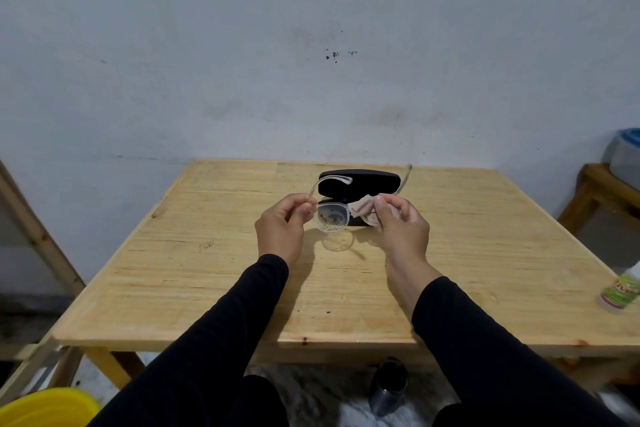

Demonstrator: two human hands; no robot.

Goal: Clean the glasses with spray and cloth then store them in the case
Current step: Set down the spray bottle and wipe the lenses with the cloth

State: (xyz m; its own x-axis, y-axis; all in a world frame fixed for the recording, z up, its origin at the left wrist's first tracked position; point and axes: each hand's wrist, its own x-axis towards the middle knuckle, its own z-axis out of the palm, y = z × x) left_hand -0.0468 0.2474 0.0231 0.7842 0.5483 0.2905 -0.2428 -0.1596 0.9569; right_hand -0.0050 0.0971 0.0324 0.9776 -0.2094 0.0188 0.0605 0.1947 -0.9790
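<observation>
The left hand (282, 224) pinches the clear plastic glasses (332, 217) by one corner. The right hand (401, 222) rubs a small pink cloth (363, 203) on them, above the wooden counter (173, 270).

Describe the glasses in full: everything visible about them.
The glasses have a clear, plastic-looking frame with rounded lenses and both temple arms unfolded, pointing away toward the wall. They are held upright in the air above the wooden table, in front of the open black case. The left hand pinches the left hinge corner; the right hand presses a pinkish cloth over the right lens. Dark specks show on the left lens.
</observation>
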